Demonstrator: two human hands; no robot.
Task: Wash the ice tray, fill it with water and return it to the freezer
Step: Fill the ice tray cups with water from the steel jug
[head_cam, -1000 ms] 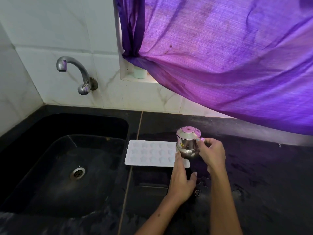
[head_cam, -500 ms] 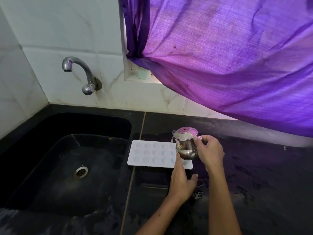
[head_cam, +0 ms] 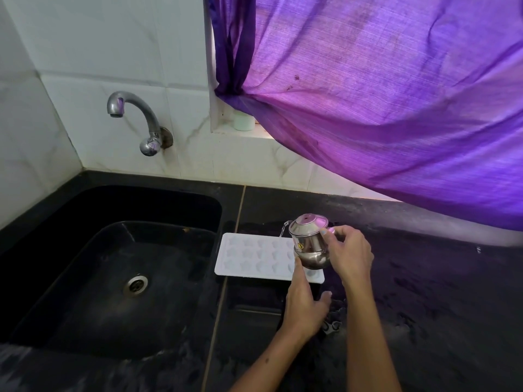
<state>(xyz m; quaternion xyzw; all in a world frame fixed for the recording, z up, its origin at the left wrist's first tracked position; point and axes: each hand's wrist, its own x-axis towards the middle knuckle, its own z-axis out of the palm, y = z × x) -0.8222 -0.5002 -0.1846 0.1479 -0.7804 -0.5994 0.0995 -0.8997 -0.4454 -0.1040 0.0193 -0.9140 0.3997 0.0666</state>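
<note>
A white ice tray point(head_cam: 254, 256) with star-shaped cells lies flat on the black counter, just right of the sink. My right hand point(head_cam: 349, 254) holds a small steel jug point(head_cam: 310, 241) by its handle over the tray's right end. The jug is tilted left and a thin stream of water runs from its spout into the tray. My left hand point(head_cam: 304, 304) rests on the tray's near right edge, fingers pressing it down, thumb spread on the counter.
A black sink point(head_cam: 113, 267) with a steel drain point(head_cam: 135, 284) lies to the left, under a wall tap point(head_cam: 135, 120). A purple curtain point(head_cam: 382, 94) hangs over the back right of the counter. A small white cup point(head_cam: 244, 121) stands on the window sill.
The jug has tipped further to the left and water now runs from its spout. My left hand stays on the tray's edge.
</note>
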